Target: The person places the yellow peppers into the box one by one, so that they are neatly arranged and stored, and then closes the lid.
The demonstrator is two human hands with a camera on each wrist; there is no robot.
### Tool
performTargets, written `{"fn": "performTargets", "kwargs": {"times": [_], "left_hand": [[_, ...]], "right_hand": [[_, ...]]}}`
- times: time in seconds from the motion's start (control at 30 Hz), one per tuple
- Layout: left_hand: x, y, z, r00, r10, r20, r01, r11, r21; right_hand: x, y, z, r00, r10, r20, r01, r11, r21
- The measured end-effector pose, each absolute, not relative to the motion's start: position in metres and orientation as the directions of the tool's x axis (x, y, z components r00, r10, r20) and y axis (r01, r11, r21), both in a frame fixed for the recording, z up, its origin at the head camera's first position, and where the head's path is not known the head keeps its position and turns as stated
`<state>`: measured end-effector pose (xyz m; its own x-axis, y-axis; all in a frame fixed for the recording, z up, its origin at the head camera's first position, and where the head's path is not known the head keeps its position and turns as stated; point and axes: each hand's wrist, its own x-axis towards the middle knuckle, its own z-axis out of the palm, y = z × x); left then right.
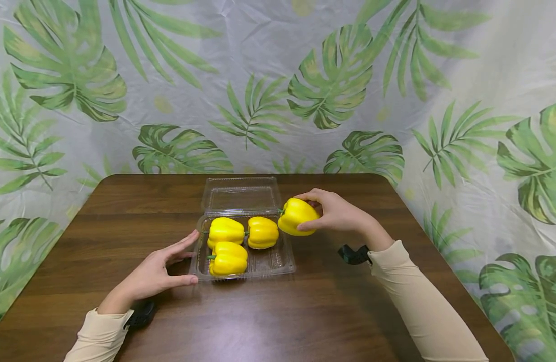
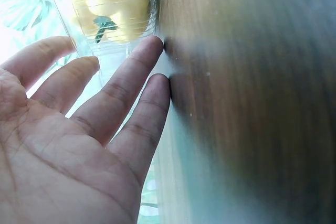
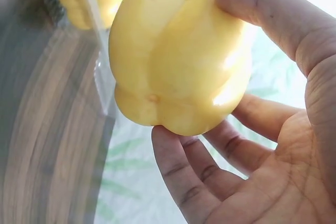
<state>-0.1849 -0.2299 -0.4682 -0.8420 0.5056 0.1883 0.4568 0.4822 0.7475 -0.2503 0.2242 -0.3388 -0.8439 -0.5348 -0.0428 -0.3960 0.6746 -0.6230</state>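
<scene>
My right hand (image 1: 334, 213) holds a yellow bell pepper (image 1: 297, 217) between thumb and fingers, just off the right rim of a clear plastic clamshell box (image 1: 270, 261). In the right wrist view the thumb lies on one side of that pepper (image 3: 178, 56) and the fingertips on the other. Three more yellow peppers lie in the box: one at back left (image 1: 225, 231), one at back right (image 1: 262, 233), one at front left (image 1: 229, 258). With fingers extended, my left hand (image 1: 153, 271) rests at the box's left side, its fingertips at the rim.
The box's clear lid (image 1: 241, 193) is folded back, away from me. Everything stands on a dark brown wooden table (image 1: 282, 322) with rounded far corners. Behind it hangs a pale curtain (image 1: 259, 60) printed with green leaves. A black strap device (image 1: 353, 255) sits at the right wrist.
</scene>
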Motion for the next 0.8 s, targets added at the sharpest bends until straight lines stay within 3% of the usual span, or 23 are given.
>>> {"fn": "performTargets", "kwargs": {"times": [0.8], "left_hand": [[-0.183, -0.228, -0.464, -0.837, 0.510, 0.198, 0.464, 0.472, 0.750]], "right_hand": [[-0.230, 0.181, -0.353, -0.720, -0.687, -0.101, -0.552, 0.655, -0.516]]}}
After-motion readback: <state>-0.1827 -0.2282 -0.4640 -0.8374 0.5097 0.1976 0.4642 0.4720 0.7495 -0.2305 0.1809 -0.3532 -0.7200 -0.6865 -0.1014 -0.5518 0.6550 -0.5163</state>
